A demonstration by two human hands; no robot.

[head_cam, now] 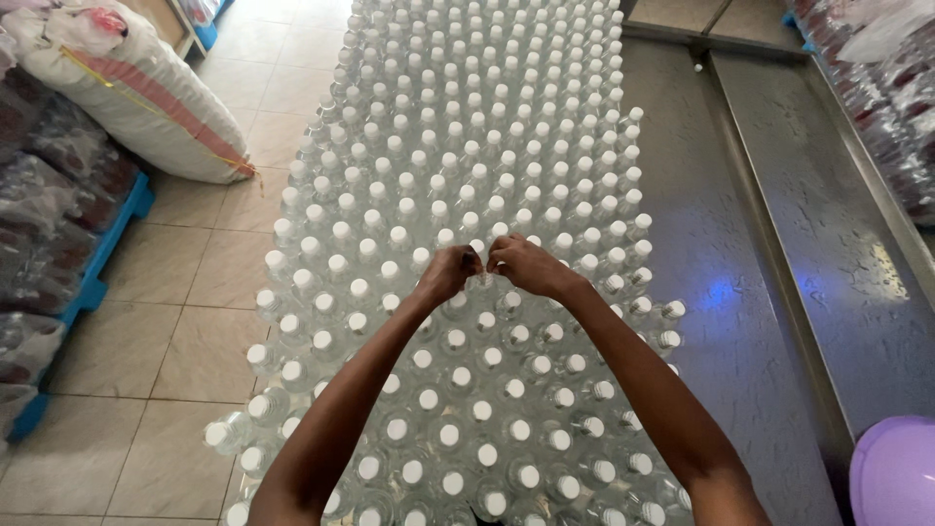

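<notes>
A long steel table [721, 321] carries a dense block of clear plastic bottles [467, 175] with white caps, standing upright in rows. Both my arms reach out over the near rows. My left hand [450, 271] and my right hand [523, 263] meet above the bottles, fingertips pinched together at a small thing between them near one bottle's cap [484, 263]. What they pinch is too small to make out. The bottle under the fingers is mostly hidden by my hands.
A raised steel ledge [828, 224] runs along the table's right side. A purple round object [896, 472] sits at the lower right. On the tiled floor [185, 331] to the left stand a large white sack [136, 97] and wrapped bottle packs on blue pallets [97, 282].
</notes>
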